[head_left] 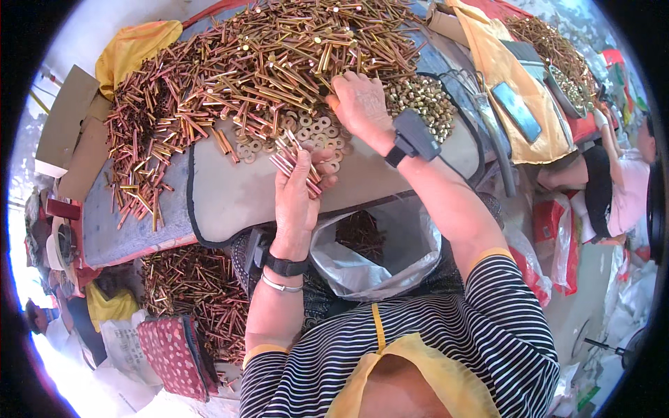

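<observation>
My left hand (298, 182) is closed around a small bundle of long, copper-coloured bolts (284, 164), their ends fanning out past the fingers. Beyond it, my right hand (362, 104) reaches to the near edge of a large heap of the same bolts (279, 56). Its fingers are curled and touch the heap; what they pinch, if anything, is hidden. Flat round washers (322, 128) lie spread between the two hands, some partly behind the left fingers. Just right of my right hand sits a pile of small brass-coloured nuts (433, 115).
An open whitish plastic sack (411, 258) with bolts inside hangs at my lap. More bolts (198, 292) lie lower left, near a red patterned cushion (174, 355). Cardboard boxes (70, 125) stand left. A phone (516, 111) lies on yellow cloth (550, 143); a person (627, 188) sits far right.
</observation>
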Available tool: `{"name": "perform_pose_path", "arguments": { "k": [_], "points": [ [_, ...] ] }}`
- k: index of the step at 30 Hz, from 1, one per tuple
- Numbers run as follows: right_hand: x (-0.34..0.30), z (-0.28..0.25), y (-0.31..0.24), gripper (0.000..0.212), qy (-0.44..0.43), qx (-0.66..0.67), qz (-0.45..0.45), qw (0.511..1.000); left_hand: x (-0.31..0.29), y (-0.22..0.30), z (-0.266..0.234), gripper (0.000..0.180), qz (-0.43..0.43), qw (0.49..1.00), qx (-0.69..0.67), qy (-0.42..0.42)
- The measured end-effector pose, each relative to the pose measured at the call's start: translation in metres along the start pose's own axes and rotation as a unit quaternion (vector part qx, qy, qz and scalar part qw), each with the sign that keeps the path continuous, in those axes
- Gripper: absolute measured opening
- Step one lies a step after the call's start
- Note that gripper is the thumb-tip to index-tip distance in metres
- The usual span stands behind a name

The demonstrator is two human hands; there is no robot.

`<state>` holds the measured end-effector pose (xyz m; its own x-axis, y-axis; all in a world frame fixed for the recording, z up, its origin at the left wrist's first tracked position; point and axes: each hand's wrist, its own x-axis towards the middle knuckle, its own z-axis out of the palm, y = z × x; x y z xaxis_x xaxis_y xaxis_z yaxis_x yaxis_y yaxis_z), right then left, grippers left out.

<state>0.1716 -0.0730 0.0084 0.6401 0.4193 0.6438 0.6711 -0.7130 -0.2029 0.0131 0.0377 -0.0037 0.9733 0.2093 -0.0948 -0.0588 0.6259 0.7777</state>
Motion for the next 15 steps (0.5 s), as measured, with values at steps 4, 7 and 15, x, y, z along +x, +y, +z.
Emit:
{"name": "perform_pose_path", "arguments": {
  "k": [4,7,15],
  "points": [
    [0.001,0.005,0.010,0.013,-0.019,0.054,0.006,0.998,0.002,0.001,-0.002,0.023,-0.031,0.999,-0.041,0.007],
    [-0.008,-0.020,0.003,0.010,0.011,0.129,-0.004,0.992,0.000,0.003,-0.010,0.024,-0.042,0.997,-0.062,-0.012],
    [-0.080,-0.087,0.005,0.020,-0.205,0.321,0.180,0.907,-0.005,0.012,-0.012,0.027,-0.018,0.996,-0.081,-0.011]
  ]
}}
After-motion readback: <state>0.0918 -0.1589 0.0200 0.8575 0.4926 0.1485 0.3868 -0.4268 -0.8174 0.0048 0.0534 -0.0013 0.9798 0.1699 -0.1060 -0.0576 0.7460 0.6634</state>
